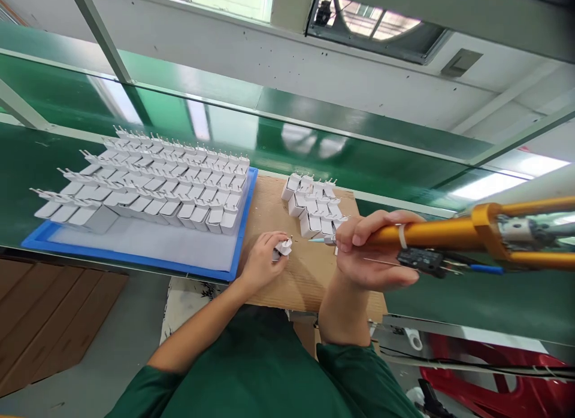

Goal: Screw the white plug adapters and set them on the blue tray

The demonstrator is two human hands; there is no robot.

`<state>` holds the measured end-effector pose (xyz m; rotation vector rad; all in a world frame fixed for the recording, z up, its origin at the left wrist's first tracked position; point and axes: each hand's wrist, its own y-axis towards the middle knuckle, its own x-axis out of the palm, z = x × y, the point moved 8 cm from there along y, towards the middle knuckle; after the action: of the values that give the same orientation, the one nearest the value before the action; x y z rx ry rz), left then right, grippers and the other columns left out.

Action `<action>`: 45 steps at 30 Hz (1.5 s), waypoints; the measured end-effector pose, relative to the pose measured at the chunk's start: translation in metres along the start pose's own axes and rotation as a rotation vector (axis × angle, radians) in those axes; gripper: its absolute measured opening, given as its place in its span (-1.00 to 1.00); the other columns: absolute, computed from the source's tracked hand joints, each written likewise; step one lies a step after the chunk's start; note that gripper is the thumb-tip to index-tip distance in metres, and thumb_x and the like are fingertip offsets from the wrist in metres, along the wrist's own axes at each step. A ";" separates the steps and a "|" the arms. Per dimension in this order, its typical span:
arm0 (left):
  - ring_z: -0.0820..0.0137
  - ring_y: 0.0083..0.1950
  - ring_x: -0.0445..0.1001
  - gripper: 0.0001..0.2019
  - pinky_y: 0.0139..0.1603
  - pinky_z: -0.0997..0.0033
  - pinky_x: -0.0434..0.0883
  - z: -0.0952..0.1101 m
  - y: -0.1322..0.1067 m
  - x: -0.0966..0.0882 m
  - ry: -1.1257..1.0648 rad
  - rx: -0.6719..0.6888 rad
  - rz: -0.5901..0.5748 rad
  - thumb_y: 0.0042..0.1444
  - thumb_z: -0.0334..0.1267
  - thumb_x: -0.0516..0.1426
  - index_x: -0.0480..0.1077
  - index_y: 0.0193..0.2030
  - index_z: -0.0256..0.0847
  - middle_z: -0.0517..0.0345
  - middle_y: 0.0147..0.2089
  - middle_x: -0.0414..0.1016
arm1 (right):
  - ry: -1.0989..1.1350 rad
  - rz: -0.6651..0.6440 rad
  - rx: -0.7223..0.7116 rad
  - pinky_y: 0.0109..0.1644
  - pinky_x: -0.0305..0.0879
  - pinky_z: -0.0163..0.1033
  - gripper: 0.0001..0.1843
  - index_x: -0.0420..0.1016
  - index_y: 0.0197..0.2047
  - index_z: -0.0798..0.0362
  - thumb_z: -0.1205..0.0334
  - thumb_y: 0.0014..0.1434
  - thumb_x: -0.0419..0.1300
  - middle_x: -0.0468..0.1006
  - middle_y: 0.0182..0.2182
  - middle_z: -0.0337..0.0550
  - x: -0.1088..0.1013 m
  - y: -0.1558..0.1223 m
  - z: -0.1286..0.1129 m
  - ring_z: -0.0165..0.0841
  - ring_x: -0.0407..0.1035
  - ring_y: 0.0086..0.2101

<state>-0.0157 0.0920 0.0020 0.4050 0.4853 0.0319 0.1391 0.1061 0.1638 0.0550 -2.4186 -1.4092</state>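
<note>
My left hand [264,257] is closed around a white plug adapter [284,248] with metal pins, low over the cardboard sheet [269,214]. In my right hand [372,250] is an orange-gold, tube-shaped tool [435,233] with a small black switch [422,261] strapped to it. Its thin pale-blue tip [317,240] points left toward the adapter, with a gap between them. Just behind the tool's tip stands a group of white plug adapters [309,205], pins up. To the left, rows of similar adapters [153,190] fill much of a blue-rimmed tray [242,226].
The green bench [449,298] runs beneath the cardboard and tray. A raised green ledge [278,142] and metal frame posts [101,35] stand behind it. Brown cardboard boxes [54,316] lie on the floor at left; a red plastic stool [485,376] is at lower right, near cables.
</note>
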 end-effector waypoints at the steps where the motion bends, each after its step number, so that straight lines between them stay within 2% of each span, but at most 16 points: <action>1: 0.18 0.16 0.48 -0.69 0.23 0.13 0.42 0.003 0.001 0.001 0.018 0.040 -0.002 0.12 -0.47 0.15 0.41 0.01 -0.19 -0.03 0.10 0.56 | 0.006 0.001 0.002 -0.77 -0.03 -0.32 -0.47 0.51 -0.02 -0.09 -0.31 0.14 0.22 0.26 -0.57 -0.42 0.000 0.000 0.000 -0.51 -0.01 -0.74; 5: 0.14 0.12 0.50 -0.67 0.18 0.10 0.43 0.010 0.002 -0.001 0.173 0.143 0.037 0.12 -0.45 0.16 0.43 0.04 -0.20 0.01 -0.02 0.62 | 0.020 0.004 0.001 -0.78 -0.02 -0.33 -0.46 0.51 -0.02 -0.08 -0.31 0.13 0.23 0.26 -0.57 -0.41 0.001 0.000 -0.001 -0.52 0.00 -0.75; 10: 0.11 0.08 0.50 -0.65 0.12 0.08 0.43 0.010 -0.001 0.001 0.332 0.180 0.048 0.15 -0.40 0.14 0.44 0.09 -0.21 -0.02 -0.07 0.62 | 0.007 0.004 0.003 -0.79 -0.07 -0.35 -0.48 0.50 -0.05 -0.12 -0.32 0.12 0.23 0.22 -0.59 -0.42 0.002 0.002 0.000 -0.53 -0.05 -0.76; 16: 0.14 0.04 0.41 -0.56 0.08 0.13 0.46 0.008 -0.003 0.007 0.286 0.205 -0.006 0.21 -0.47 0.02 0.36 0.23 -0.30 -0.07 -0.08 0.56 | 0.050 0.013 0.002 -0.79 -0.03 -0.33 -0.47 0.54 -0.04 -0.07 -0.29 0.11 0.28 0.25 -0.58 -0.41 0.000 0.003 0.000 -0.52 -0.03 -0.75; 23: 0.08 0.15 0.34 -0.39 0.21 -0.01 0.38 0.017 -0.014 -0.001 0.279 0.228 -0.125 0.28 -0.35 0.02 0.11 0.48 -0.29 -0.14 0.08 0.46 | 0.053 0.007 0.001 -0.79 -0.04 -0.32 -0.46 0.53 -0.03 -0.06 -0.29 0.11 0.28 0.25 -0.58 -0.40 -0.001 0.002 0.000 -0.52 -0.04 -0.75; 29: 0.19 0.11 0.45 -0.53 0.13 0.15 0.50 0.015 -0.022 -0.011 0.250 0.201 -0.107 0.42 -0.30 -0.03 0.21 0.43 -0.23 -0.15 0.10 0.44 | -0.006 0.003 -0.012 -0.80 -0.07 -0.33 -0.45 0.52 -0.02 -0.11 -0.34 0.13 0.23 0.22 -0.60 -0.42 -0.001 0.002 -0.001 -0.52 -0.09 -0.75; 34: 0.23 0.13 0.48 -0.53 0.14 0.20 0.53 0.010 -0.022 -0.015 0.201 0.151 -0.169 0.43 -0.29 -0.03 0.20 0.44 -0.17 -0.12 0.13 0.41 | 0.022 0.012 -0.002 -0.80 -0.06 -0.33 -0.46 0.53 -0.03 -0.10 -0.31 0.12 0.26 0.24 -0.59 -0.41 0.000 0.002 -0.001 -0.52 -0.08 -0.74; 40: 0.27 0.07 0.49 -0.54 0.12 0.23 0.54 0.008 -0.017 -0.018 0.196 0.178 -0.273 0.44 -0.28 -0.04 0.21 0.44 -0.10 -0.07 0.09 0.39 | 0.017 0.006 0.001 -0.79 -0.05 -0.34 -0.46 0.54 -0.03 -0.10 -0.32 0.12 0.25 0.25 -0.60 -0.41 0.001 0.002 -0.002 -0.51 -0.06 -0.74; 45: 0.28 0.07 0.49 -0.54 0.12 0.24 0.54 0.003 -0.014 -0.021 0.155 0.192 -0.281 0.42 -0.29 -0.01 0.25 0.43 -0.06 -0.05 0.08 0.38 | -0.035 0.022 -0.008 -0.81 -0.09 -0.35 -0.49 0.52 -0.05 -0.16 -0.34 0.12 0.21 0.22 -0.62 -0.43 0.001 0.003 -0.003 -0.52 -0.09 -0.76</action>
<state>-0.0333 0.0753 0.0083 0.5217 0.6980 -0.2580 0.1399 0.1055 0.1680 0.0015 -2.4334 -1.4218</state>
